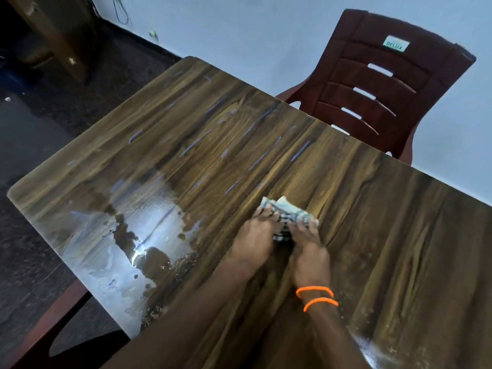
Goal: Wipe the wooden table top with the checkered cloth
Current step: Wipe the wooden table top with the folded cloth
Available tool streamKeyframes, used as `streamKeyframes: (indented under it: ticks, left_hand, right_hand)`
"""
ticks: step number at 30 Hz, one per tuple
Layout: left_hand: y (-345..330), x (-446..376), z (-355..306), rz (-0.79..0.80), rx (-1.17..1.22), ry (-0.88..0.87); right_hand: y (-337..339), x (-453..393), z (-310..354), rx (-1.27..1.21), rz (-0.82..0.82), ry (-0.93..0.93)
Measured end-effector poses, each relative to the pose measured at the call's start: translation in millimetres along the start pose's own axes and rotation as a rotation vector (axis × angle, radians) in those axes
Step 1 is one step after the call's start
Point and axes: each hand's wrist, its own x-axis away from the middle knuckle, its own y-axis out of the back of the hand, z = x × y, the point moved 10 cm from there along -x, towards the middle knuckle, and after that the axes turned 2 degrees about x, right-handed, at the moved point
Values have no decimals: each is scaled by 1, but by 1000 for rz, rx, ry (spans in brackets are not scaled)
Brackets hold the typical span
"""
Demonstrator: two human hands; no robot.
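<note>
At the far left of the frame lies dark floor; above it, in the upper left, a wooden furniture leg (pixel 61 41); the wood-grain counter (pixel 386 235) then fills the middle, running diagonally from upper left to lower right; on its lower-left part a wide wet, shiny patch (pixel 127 235) glares with reflected light, and thin streaks of liquid (pixel 197 145) dot the upper middle; so the wiping looks only partly done, with that wet patch and the streaks left to clear; at centre, the left hand (pixel 253 235) and the right hand (pixel 306 241) sit side by side, fingers curled down over the bunched checkered cloth (pixel 285 211), pressing it on the counter; orange bands (pixel 316 296) circle the right wrist; in the upper right stands a dark red plastic chair (pixel 386 83); no containers are visible.
</note>
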Motion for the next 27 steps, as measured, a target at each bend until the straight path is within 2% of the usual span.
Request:
streamKeyframes:
  ticks: [3,7,12,14,16,18,23,27]
  left_hand:
    - [0,-49,-1,-10,-67,110]
    - [14,-93,28,-36,-162,203]
    - [41,-79,83,-22,-116,334]
    - [47,-56,88,10,-136,326]
    - [45,-32,79,10,-177,243]
    - [32,-20,65,5,-90,162]
    - [-13,-56,18,81,-132,28]
    - [-14,-125,-14,25,-123,116]
  right_hand:
    - [12,-50,-9,55,-40,-10]
    - [6,-111,8,-19,3,-38]
    - [-27,-114,50,68,89,1]
    - [-34,-93,60,78,99,64]
    - [-31,-67,66,55,66,187]
    - [-27,-45,55,52,45,234]
    - [2,-50,-8,53,3,97]
    - [33,-108,-40,103,-51,0]
